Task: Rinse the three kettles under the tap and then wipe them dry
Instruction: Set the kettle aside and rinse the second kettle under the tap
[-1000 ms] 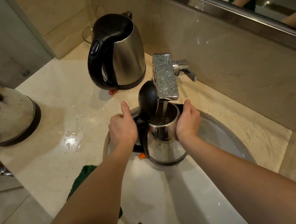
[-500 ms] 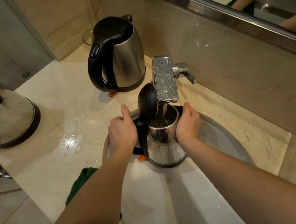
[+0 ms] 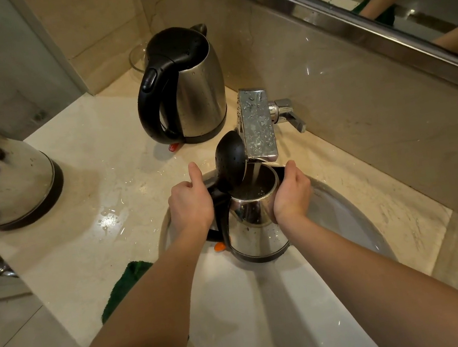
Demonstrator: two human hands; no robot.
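Your left hand (image 3: 189,206) grips the handle of the open kettle (image 3: 255,228) in the sink (image 3: 272,315). Your right hand (image 3: 290,194) wraps round its side under the running tap (image 3: 255,121).

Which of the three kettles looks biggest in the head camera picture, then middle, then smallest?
1. Shiny steel kettle at the left edge: looks biggest, but it is nearest the camera and cut off.
2 and 3. Black-lidded steel kettle at the back and open-lidded steel kettle: about alike.

Dim warm light; glare on wet counter (image 3: 108,221); wide-angle bending at edges.
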